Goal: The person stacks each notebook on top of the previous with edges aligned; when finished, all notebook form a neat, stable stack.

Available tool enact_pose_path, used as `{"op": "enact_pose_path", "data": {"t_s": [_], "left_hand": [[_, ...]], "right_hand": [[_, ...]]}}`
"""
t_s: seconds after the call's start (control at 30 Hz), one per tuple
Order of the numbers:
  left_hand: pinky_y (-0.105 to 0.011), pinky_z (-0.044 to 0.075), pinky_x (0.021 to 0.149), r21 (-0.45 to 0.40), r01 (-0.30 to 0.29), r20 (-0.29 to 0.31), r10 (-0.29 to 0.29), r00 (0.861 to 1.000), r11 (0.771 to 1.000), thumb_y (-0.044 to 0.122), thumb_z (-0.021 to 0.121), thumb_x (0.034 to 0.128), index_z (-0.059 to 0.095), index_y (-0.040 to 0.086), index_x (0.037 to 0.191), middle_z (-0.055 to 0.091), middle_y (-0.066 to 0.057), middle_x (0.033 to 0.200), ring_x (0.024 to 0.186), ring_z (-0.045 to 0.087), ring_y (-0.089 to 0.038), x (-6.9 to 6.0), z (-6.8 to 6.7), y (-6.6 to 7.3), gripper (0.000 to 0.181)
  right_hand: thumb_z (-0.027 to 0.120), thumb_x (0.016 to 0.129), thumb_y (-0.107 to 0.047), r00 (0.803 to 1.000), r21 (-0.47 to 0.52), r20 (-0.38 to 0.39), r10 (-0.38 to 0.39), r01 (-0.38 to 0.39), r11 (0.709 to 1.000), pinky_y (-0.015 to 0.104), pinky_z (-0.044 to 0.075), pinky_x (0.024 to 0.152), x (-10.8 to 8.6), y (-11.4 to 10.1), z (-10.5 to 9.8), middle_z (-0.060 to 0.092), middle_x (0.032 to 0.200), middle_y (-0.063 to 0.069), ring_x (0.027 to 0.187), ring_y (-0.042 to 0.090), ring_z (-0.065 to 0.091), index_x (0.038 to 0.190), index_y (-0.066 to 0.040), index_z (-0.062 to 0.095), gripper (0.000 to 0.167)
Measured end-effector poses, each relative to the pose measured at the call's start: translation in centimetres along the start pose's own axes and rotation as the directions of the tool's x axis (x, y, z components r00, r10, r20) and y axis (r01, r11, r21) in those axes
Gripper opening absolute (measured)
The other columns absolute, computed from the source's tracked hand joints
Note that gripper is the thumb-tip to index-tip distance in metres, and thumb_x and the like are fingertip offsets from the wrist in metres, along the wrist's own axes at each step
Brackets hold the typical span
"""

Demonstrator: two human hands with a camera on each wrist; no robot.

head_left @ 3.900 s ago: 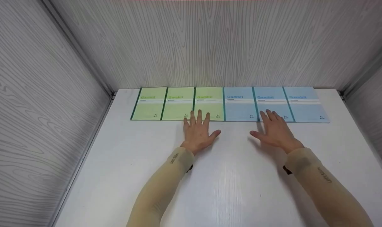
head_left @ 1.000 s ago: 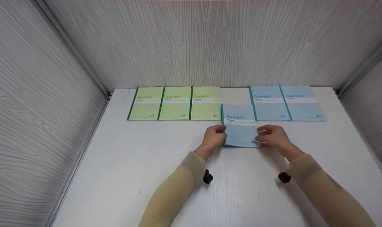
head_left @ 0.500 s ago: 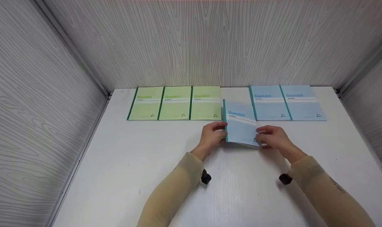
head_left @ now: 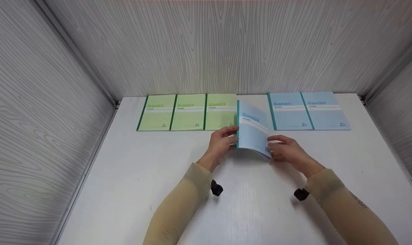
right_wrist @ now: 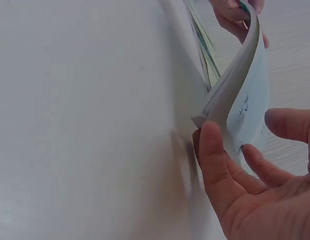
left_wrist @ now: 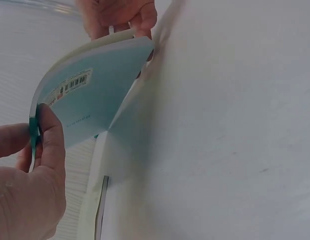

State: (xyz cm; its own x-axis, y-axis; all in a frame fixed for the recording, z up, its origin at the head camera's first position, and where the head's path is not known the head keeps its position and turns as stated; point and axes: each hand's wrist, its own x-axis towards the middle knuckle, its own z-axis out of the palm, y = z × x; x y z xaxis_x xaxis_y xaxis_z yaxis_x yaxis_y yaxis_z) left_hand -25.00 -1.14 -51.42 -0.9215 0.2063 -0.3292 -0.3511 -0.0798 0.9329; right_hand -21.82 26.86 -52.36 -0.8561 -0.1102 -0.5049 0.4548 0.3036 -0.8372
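Note:
A blue notebook (head_left: pixel 253 127) with a teal spine is tilted up off the table in the head view, its pages bowed. My left hand (head_left: pixel 221 144) pinches the spine between thumb and fingers; the left wrist view shows the back cover (left_wrist: pixel 95 90) with a barcode label. At the opposite edge, my right hand (head_left: pixel 289 151) has its fingers curled around the lower corner. Seen from the right wrist, the fingertips (right_wrist: pixel 212 137) touch the page edges, and the thumb (right_wrist: pixel 285 122) stands near the front cover.
Three green notebooks (head_left: pixel 189 112) lie in a row at the back left of the white table (head_left: pixel 124 190). Two more blue notebooks (head_left: pixel 308 112) lie at the back right, with a gap between the groups. Wood-patterned panels (head_left: pixel 206 47) stand behind and at both sides.
At first both hands lay flat near a full row of notebooks. The leftmost blue one was then drawn toward me, and since has been lifted, tilted and bent, shifting slightly left and away.

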Motion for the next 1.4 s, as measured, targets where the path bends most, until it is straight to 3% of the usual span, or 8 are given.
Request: {"op": "enact_pose_path", "data": {"t_s": [0.2,0.37,0.5,0.63,0.93,1.13,1.27,1.4], "left_hand": [[-0.045,0.065,0.11,-0.097,-0.009,0.028,0.012,1.0,0.995,-0.004,0.066,0.1071,0.074,0.014,0.145,0.073,-0.009,0.15,0.121,0.074,-0.027,-0.2,-0.9,0.9,0.043],[-0.038,0.068,0.098,-0.098,-0.039,0.023,0.041,0.999,0.994,-0.006,0.065,0.1053,0.074,0.011,0.144,0.073,-0.011,0.147,0.114,0.073,-0.024,-0.2,-1.8,1.3,0.043],[-0.036,0.067,0.092,0.007,-0.063,-0.017,0.063,0.998,0.998,-0.006,0.067,0.1037,0.076,0.011,0.141,0.074,-0.012,0.146,0.113,0.073,-0.023,0.2,-2.8,1.1,0.042],[-0.04,0.068,0.1,0.141,-0.068,-0.052,0.076,0.996,0.988,-0.001,0.069,0.1042,0.075,0.014,0.143,0.073,-0.01,0.148,0.12,0.072,-0.025,1.1,-4.0,1.3,0.043],[-0.04,0.065,0.11,0.325,0.025,-0.146,0.024,0.989,0.945,0.006,0.076,0.1049,0.074,0.012,0.144,0.073,-0.01,0.143,0.126,0.071,-0.026,4.1,-7.4,4.7,0.04],[-0.038,0.065,0.108,0.397,0.085,-0.235,0.012,0.972,0.914,0.008,0.076,0.1061,0.077,0.011,0.138,0.074,-0.011,0.14,0.123,0.072,-0.025,6.7,-8.8,6.2,0.032],[-0.038,0.066,0.107,0.436,0.112,-0.257,0.004,0.966,0.893,0.007,0.075,0.1065,0.078,0.009,0.136,0.075,-0.012,0.138,0.122,0.073,-0.025,8.3,-9.2,5.9,0.03],[-0.04,0.065,0.104,0.508,0.126,-0.305,0.042,0.951,0.852,0.006,0.075,0.1051,0.081,0.009,0.131,0.078,-0.011,0.135,0.122,0.073,-0.026,9.4,-9.5,5.0,0.026]], "right_hand": [[0.072,0.11,-0.039,0.998,0.153,0.062,-0.026,0.016,0.988,0.032,0.066,0.103,0.6,0.2,1.0,0.064,0.155,0.012,0.122,0.027,0.075,0.166,-0.022,0.045,0.064],[0.074,0.11,-0.03,0.996,0.217,-0.02,-0.083,0.085,0.972,0.026,0.065,0.101,0.8,0.0,1.5,0.069,0.14,0.002,0.119,0.021,0.072,0.16,-0.019,0.05,0.057],[0.076,0.109,-0.021,0.98,0.158,-0.13,-0.151,0.171,0.973,0.022,0.065,0.098,1.1,-0.8,2.0,0.068,0.134,0.006,0.116,0.018,0.073,0.157,-0.014,0.056,0.053],[0.075,0.108,-0.015,0.965,0.061,-0.185,-0.187,0.201,0.978,0.02,0.065,0.094,1.9,-2.3,2.6,0.066,0.139,0.012,0.116,0.021,0.072,0.154,-0.012,0.062,0.048],[0.073,0.107,-0.01,0.952,-0.042,-0.215,-0.218,0.214,0.976,0.022,0.064,0.094,5.9,-6.9,4.9,0.066,0.14,0.014,0.117,0.023,0.069,0.151,-0.011,0.066,0.044],[0.074,0.107,-0.009,0.945,-0.088,-0.261,-0.197,0.179,0.98,0.033,0.066,0.104,8.7,-9.6,6.4,0.066,0.141,0.015,0.116,0.025,0.068,0.149,-0.011,0.068,0.043],[0.073,0.108,-0.009,0.948,-0.093,-0.288,-0.135,0.113,0.989,0.037,0.064,0.111,10.2,-10.2,7.2,0.066,0.144,0.013,0.12,0.025,0.068,0.149,-0.013,0.067,0.042],[0.073,0.108,-0.008,0.951,-0.118,-0.289,-0.112,0.081,0.99,0.039,0.062,0.115,11.6,-10.1,8.1,0.066,0.146,0.013,0.125,0.027,0.067,0.151,-0.011,0.066,0.044]]}}
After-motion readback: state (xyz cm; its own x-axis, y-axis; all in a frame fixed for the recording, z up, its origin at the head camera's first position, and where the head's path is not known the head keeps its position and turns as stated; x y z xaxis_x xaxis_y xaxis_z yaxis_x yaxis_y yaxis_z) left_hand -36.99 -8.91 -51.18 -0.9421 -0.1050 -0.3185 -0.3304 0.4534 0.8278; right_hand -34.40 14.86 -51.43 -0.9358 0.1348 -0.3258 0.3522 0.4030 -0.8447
